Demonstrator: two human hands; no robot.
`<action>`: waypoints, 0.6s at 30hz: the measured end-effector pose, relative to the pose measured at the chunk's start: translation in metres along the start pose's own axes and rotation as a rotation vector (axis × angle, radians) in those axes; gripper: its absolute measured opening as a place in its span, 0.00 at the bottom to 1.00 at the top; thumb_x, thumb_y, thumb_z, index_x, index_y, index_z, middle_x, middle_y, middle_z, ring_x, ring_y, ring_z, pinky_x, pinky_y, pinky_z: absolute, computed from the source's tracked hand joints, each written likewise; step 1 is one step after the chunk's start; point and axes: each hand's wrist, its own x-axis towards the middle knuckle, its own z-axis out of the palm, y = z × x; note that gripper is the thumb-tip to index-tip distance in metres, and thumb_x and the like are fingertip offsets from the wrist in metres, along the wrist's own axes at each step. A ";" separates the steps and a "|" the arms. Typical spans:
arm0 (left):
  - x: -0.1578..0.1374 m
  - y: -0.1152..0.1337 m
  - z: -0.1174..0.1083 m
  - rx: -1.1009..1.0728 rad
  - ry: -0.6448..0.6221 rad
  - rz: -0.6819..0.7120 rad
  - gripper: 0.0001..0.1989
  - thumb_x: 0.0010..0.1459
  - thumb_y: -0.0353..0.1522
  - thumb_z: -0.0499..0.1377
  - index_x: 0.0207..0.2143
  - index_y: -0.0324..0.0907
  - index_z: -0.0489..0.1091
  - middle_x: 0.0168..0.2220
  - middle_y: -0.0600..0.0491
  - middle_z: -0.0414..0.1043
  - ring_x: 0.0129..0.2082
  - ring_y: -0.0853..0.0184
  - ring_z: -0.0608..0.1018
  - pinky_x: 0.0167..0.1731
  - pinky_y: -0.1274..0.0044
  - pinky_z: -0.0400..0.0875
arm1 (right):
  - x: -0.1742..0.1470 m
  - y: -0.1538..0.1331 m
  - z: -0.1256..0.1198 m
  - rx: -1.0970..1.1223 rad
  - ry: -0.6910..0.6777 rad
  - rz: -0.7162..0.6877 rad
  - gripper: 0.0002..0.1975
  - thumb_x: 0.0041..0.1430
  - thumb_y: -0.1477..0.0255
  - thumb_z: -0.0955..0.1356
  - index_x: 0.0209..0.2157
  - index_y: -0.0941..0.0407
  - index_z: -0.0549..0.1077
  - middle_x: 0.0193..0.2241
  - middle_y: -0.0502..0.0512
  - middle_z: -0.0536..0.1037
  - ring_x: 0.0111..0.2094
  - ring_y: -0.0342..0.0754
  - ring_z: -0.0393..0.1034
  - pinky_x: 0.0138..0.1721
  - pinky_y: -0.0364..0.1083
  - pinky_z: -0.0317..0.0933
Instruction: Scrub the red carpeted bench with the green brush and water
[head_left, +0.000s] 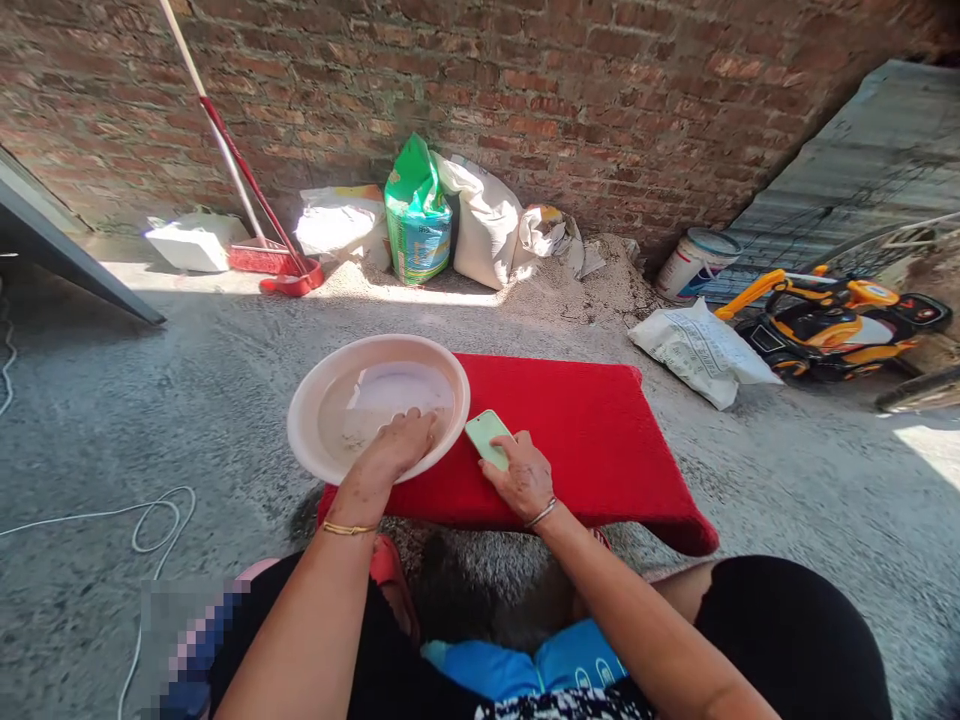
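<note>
A pale pink plastic basin (304, 425) with shallow water in it stands on the left part of a low table covered by a red cloth (581, 430). My left hand (401, 445) reaches over the basin's near rim, with its knuckles up and its fingertips down at the water. Those fingertips are hidden, so whether they hold anything does not show. Just right of the basin, my right hand (523, 475) grips a smartphone (487, 436) with a light green face, tilted over the red cloth.
Along the brick wall stand a red broom and dustpan (292, 280), a white foam box (196, 240), a green bag (418, 225) and a white sack (484, 220). To the right are a bucket (696, 265), a flat sack (701, 345) and a toy excavator (832, 315). A white cable (176, 520) lies left.
</note>
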 end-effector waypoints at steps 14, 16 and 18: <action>0.003 0.002 -0.004 0.034 -0.037 -0.017 0.20 0.65 0.34 0.47 0.57 0.42 0.63 0.50 0.41 0.67 0.50 0.53 0.74 0.46 0.65 0.70 | -0.020 0.183 -0.075 -0.077 0.117 0.642 0.25 0.57 0.53 0.65 0.51 0.51 0.72 0.44 0.59 0.70 0.44 0.55 0.68 0.41 0.50 0.61; 0.003 0.001 -0.004 0.038 -0.043 -0.025 0.19 0.65 0.35 0.46 0.56 0.43 0.64 0.49 0.42 0.68 0.49 0.54 0.74 0.45 0.65 0.70 | -0.035 0.216 -0.091 -0.078 0.185 0.765 0.26 0.55 0.53 0.65 0.51 0.53 0.72 0.45 0.62 0.70 0.46 0.57 0.67 0.44 0.53 0.61; 0.004 0.001 -0.003 0.035 -0.040 -0.019 0.19 0.65 0.35 0.47 0.56 0.43 0.65 0.49 0.43 0.69 0.48 0.54 0.75 0.45 0.65 0.70 | -0.047 0.236 -0.100 -0.086 0.253 0.881 0.27 0.54 0.52 0.66 0.50 0.54 0.73 0.46 0.63 0.70 0.46 0.59 0.67 0.45 0.55 0.60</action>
